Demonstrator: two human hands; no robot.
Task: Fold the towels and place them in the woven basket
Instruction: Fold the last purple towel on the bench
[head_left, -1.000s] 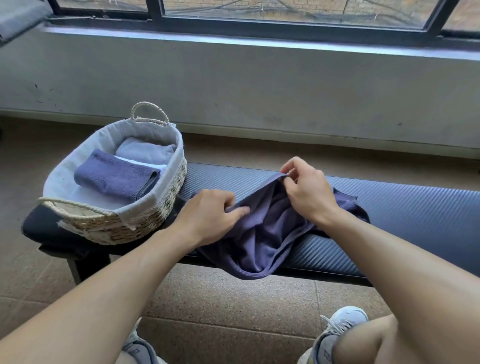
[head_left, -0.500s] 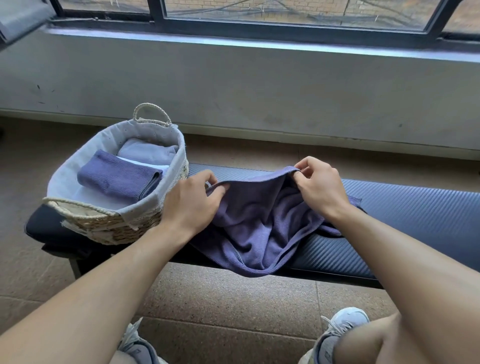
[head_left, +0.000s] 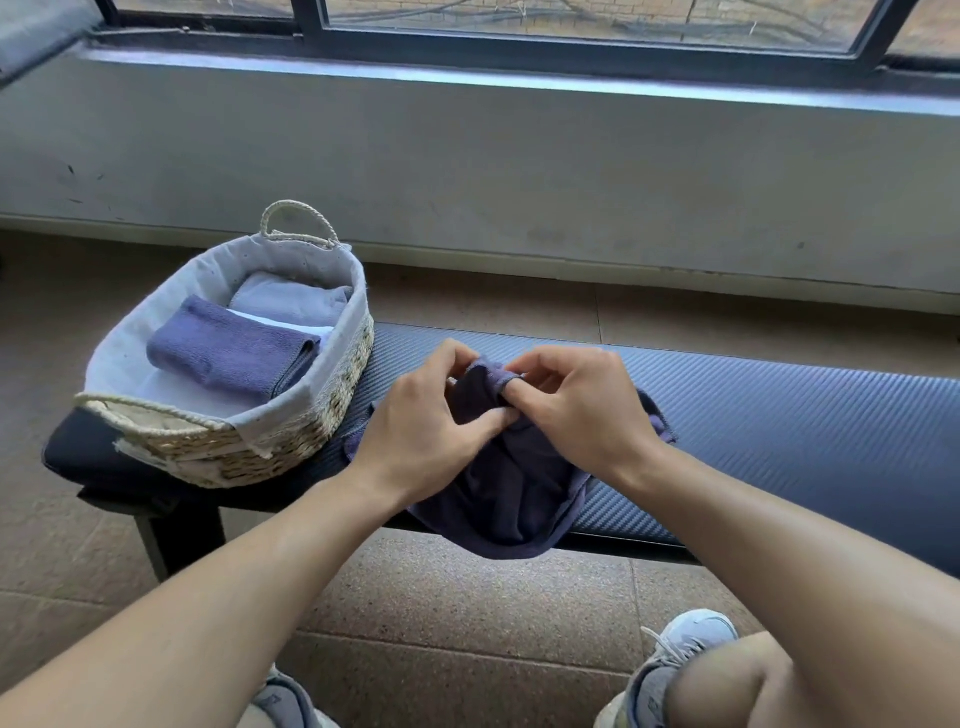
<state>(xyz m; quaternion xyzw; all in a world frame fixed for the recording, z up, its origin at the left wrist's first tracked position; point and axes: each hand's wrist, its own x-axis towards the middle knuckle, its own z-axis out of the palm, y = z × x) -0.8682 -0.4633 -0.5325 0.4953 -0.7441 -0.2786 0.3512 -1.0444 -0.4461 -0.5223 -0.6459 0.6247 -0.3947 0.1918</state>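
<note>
On bench: both hands pinch purple towel; no legible writing.

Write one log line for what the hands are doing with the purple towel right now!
left hand: pinches dark purple towel | right hand: pinches same towel | towel: bunched on bench | woven basket: holds folded towels

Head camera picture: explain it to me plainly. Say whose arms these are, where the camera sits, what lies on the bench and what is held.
No machine here: a person wears a camera on the head, looking down at their own bare arms. The left hand and right hand are close together, both pinching a crumpled dark purple towel that lies on a long dark padded bench and droops over its near edge. At the bench's left end stands an oval woven straw basket with a white cloth lining. Inside lie a folded purple towel and a folded pale grey towel.
</note>
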